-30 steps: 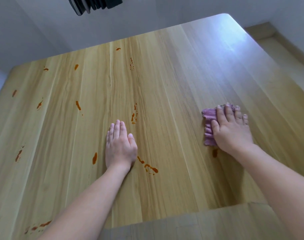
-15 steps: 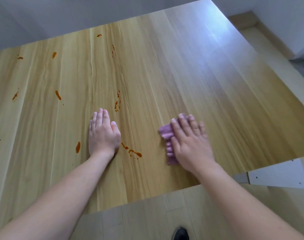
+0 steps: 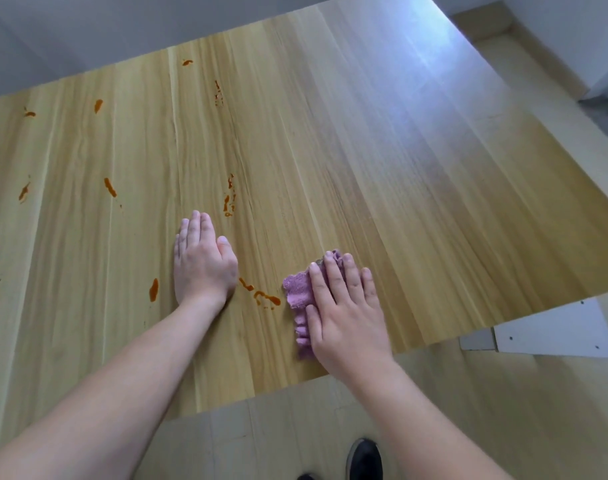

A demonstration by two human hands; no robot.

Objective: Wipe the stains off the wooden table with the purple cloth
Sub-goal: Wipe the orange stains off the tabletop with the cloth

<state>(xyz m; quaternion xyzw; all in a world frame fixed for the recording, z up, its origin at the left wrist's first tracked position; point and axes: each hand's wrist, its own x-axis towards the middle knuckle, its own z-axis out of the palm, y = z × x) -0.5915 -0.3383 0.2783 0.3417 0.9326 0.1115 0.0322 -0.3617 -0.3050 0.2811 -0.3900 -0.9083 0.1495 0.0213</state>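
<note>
The wooden table [image 3: 382, 174] carries several orange-red stains on its left half. My right hand [image 3: 344, 306] presses flat on the crumpled purple cloth [image 3: 299, 292] near the front edge, fingers straight. The cloth's left edge lies just right of a streaky stain [image 3: 266, 296]. Flat on the bare wood to the left rests my left hand [image 3: 200, 261], between that streak and a small blot [image 3: 153, 289]. More stains sit farther back, one [image 3: 229, 199] beyond my left fingertips and one [image 3: 110, 187] to the left.
The table's right half shows glare from a window and no stains. A white panel [image 3: 551, 336] lies on the floor under the front right edge. My black shoe [image 3: 364, 459] stands on the wooden floor below the table's front edge.
My right hand has slid the purple cloth leftward along the front of the table, close to the streaky stain. The stain it passed near the front edge is gone. My left hand stayed put.
</note>
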